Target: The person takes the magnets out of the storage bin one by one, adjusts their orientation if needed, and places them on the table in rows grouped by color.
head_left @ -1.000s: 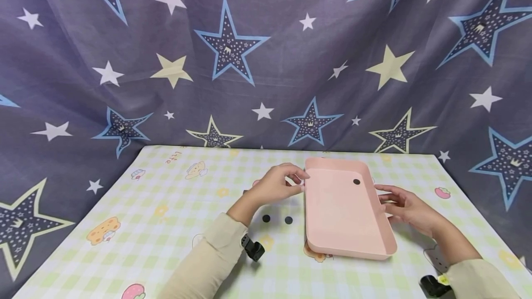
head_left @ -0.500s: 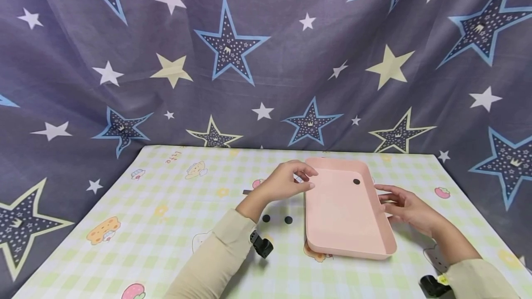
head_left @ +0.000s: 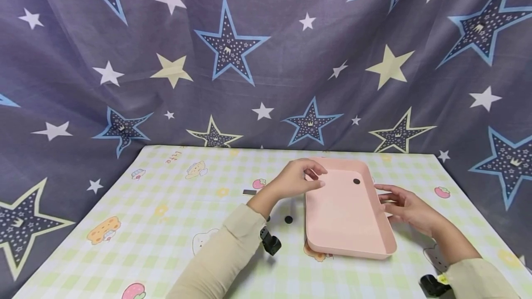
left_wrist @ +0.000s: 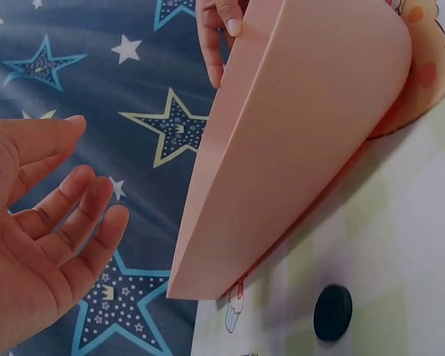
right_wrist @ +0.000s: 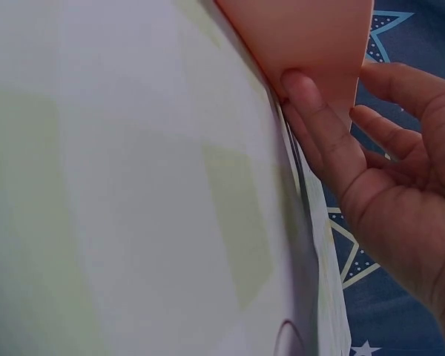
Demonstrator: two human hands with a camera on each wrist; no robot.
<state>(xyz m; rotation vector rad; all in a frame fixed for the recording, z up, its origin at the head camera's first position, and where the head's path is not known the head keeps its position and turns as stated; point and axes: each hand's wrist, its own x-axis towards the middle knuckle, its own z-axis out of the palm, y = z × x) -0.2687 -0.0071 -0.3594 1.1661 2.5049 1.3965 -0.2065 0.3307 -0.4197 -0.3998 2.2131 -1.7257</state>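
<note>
A shallow pink tray lies on the checked tablecloth, with a small black disc inside toward its far right corner. My left hand hovers over the tray's far left rim, fingers loosely bent and thumb apart. The left wrist view shows that hand's palm bare, holding nothing. At the tray's right side, my right hand rests its fingers against the outer wall. Left of the tray sits another black disc; a further black disc is mostly hidden by the left sleeve.
A thin dark strip with a light edge lies left of the left wrist. Printed fruit and cartoon figures mark the tablecloth. Behind the table's far edge hangs a dark curtain with stars. Each wrist wears a black camera.
My left hand has shifted rightward, from the tray's left edge to over its inside; its forearm now covers most of one disc and uncovers the dark strip. Right hand and tray have stayed put.
</note>
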